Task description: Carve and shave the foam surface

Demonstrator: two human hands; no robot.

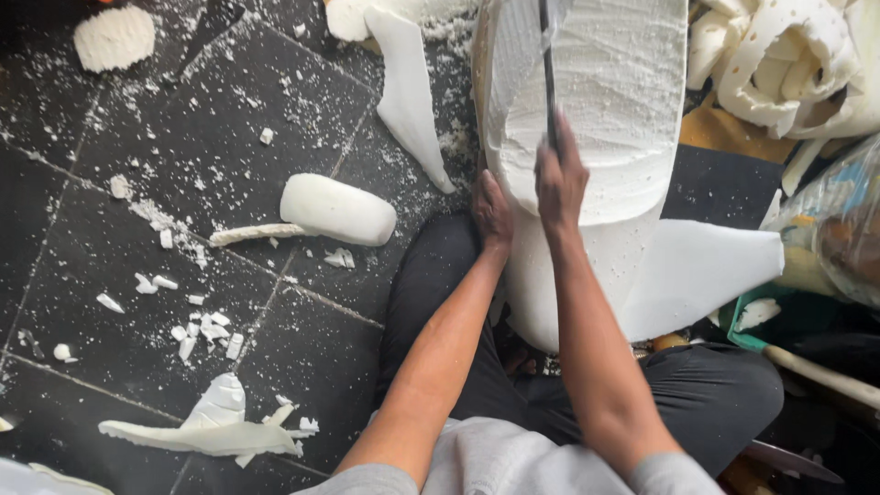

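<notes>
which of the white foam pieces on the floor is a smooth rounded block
The oblong piece lying left of the person's knee. It is smooth with rounded ends; the other pieces around it are thin curved slices, crumbs, or a rough round disc.

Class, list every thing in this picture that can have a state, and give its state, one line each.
large white foam block: propped up, face rough and part carved
blade: gripped, laid against the foam face
right hand: closed round the blade handle
left hand: pressed against the block's left edge
rounded foam piece: lying loose on the floor
floor tiles: strewn with foam scraps
</notes>
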